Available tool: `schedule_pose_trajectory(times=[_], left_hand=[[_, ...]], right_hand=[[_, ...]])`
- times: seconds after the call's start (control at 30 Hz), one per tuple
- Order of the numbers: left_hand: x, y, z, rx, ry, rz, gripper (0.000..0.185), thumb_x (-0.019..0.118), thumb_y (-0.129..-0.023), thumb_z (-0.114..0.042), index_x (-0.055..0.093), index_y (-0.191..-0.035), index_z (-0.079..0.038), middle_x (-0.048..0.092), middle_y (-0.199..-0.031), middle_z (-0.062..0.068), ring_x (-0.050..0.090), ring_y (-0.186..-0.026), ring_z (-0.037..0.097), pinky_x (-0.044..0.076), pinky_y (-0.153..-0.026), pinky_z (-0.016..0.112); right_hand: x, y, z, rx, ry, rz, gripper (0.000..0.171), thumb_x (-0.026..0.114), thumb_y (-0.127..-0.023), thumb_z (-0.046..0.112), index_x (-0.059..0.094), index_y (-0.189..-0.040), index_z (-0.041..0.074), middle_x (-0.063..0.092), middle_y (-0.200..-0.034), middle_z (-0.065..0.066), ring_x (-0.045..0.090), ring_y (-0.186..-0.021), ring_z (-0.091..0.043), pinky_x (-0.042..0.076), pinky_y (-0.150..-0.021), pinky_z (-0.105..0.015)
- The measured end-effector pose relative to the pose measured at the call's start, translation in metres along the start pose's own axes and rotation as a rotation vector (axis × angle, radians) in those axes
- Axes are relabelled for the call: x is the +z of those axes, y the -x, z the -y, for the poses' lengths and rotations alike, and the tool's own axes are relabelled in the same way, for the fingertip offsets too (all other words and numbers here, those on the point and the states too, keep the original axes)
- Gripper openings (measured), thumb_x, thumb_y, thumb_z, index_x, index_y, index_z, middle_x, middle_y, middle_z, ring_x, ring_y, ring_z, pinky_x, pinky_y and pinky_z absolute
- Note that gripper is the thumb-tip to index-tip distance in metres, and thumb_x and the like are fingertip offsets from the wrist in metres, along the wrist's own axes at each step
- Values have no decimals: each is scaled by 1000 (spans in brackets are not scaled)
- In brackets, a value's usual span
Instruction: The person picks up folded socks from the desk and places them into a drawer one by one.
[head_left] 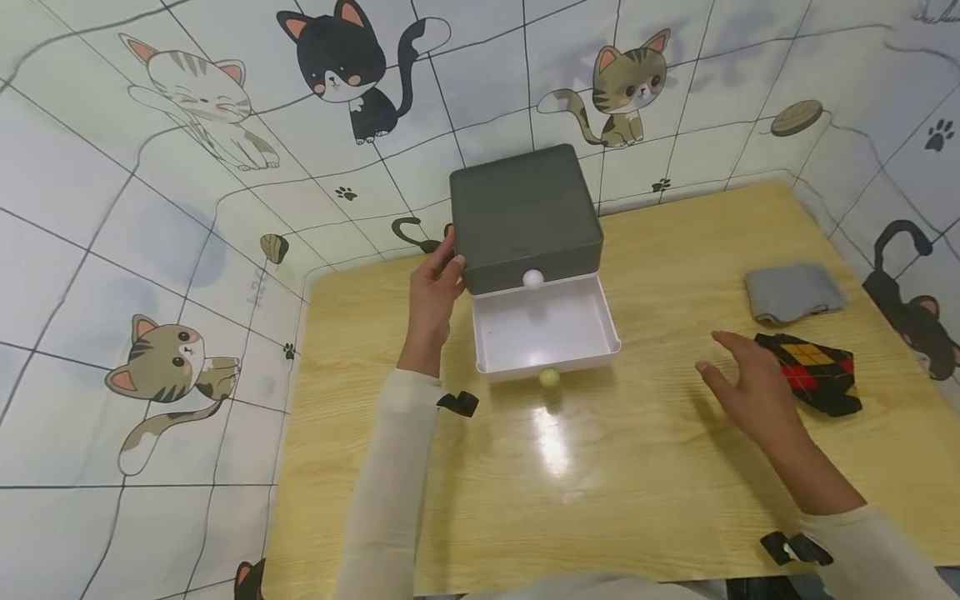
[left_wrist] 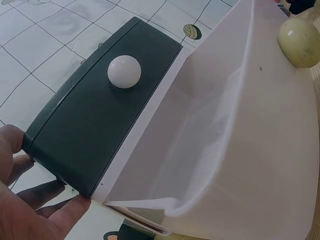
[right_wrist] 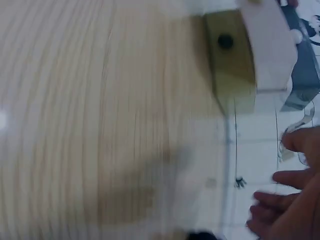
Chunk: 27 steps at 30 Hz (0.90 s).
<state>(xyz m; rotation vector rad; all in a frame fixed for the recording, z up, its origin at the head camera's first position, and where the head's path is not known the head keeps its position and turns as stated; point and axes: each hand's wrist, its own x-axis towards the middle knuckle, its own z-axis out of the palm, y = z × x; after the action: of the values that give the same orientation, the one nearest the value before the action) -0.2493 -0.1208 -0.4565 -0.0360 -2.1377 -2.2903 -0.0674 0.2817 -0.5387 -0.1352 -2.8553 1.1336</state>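
Note:
A dark grey drawer box (head_left: 525,212) stands at the back of the wooden table (head_left: 600,483). Its lower white drawer (head_left: 547,333) is pulled out and holds nothing; a yellowish knob (head_left: 549,377) sits on its front, and a white knob (head_left: 532,278) on the closed drawer above. My left hand (head_left: 448,258) grips the box's front left corner. In the left wrist view the fingers (left_wrist: 42,195) wrap the edge of the box (left_wrist: 95,120) beside the drawer (left_wrist: 225,135). My right hand (head_left: 731,367) hovers open over the table, just left of a folded argyle sock pair (head_left: 813,372).
A folded grey cloth (head_left: 793,292) lies behind the argyle pair at the right. Cat-patterned walls (head_left: 150,250) close in the table at the left, back and right. The right wrist view is blurred, showing tabletop, the drawer (right_wrist: 270,45) and fingers (right_wrist: 295,177).

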Motion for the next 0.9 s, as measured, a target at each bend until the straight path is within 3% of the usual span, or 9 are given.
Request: schedule_pose_trajectory(times=[0.07,0.17,0.23,0.3,0.4,0.5,0.6,0.7,0.9], left_hand=[[4,-1,1,-2,-5,12,46,60,-107,-10,59,-151,-23,60,-148,5,59,-134,19,48,-110,49],[9,-2,4,-13,-14,23,46,61,-107,-11,59,-151,-24,60,-148,6,59,-133,20,48,-111,48],[12,-2,6,-25,-20,24,46,62,-107,-11,59,-150,-24,60,-148,6,60,-132,20,49,-110,47],[13,-1,7,-33,-26,23,46,62,-106,-11,60,-150,-24,60,-148,6,60,-132,20,50,-109,45],[11,-2,6,-41,-34,16,46,63,-106,-11,60,-150,-25,60,-149,4,61,-132,20,50,-109,44],[8,-2,5,-46,-45,-2,46,64,-106,-11,61,-150,-25,60,-149,3,61,-132,20,51,-108,43],[4,-2,4,-45,-47,-13,47,65,-105,-11,61,-150,-26,60,-149,3,61,-131,20,51,-107,43],[1,-1,3,-43,-36,-17,47,65,-105,-11,61,-149,-26,60,-149,3,61,-131,21,52,-107,43],[-6,1,2,-34,-41,-29,47,64,-105,-11,60,-150,-24,60,-148,4,60,-132,21,52,-107,43]], right_hand=[[-11,3,-13,34,222,-6,64,63,-106,34,45,-145,-14,34,-146,-47,30,-129,-71,33,-92,-80],[-22,13,-32,144,503,-67,71,64,-105,39,43,-126,-25,33,-129,-56,34,-114,-76,38,-78,-80],[-27,21,-42,241,576,-98,72,61,-106,39,39,-112,-29,36,-115,-58,39,-103,-76,40,-66,-78],[-31,26,-50,339,614,-64,79,53,-108,47,36,-109,-31,38,-109,-56,41,-101,-75,42,-71,-78],[-36,27,-60,464,577,102,98,35,-107,65,33,-129,-30,30,-123,-57,31,-115,-77,28,-99,-84],[-32,22,-67,504,514,203,117,23,-100,79,12,-150,-26,8,-149,-54,11,-132,-77,4,-109,-86],[-26,16,-72,497,469,185,123,23,-97,84,-3,-153,-22,-19,-155,-49,-5,-138,-77,0,-109,-87],[-21,11,-75,485,419,138,120,27,-97,83,-5,-156,-18,-33,-155,-44,-16,-141,-74,2,-111,-85],[-16,5,-79,421,344,89,114,37,-101,74,-7,-158,-15,-34,-154,-45,-20,-143,-71,6,-112,-84]])
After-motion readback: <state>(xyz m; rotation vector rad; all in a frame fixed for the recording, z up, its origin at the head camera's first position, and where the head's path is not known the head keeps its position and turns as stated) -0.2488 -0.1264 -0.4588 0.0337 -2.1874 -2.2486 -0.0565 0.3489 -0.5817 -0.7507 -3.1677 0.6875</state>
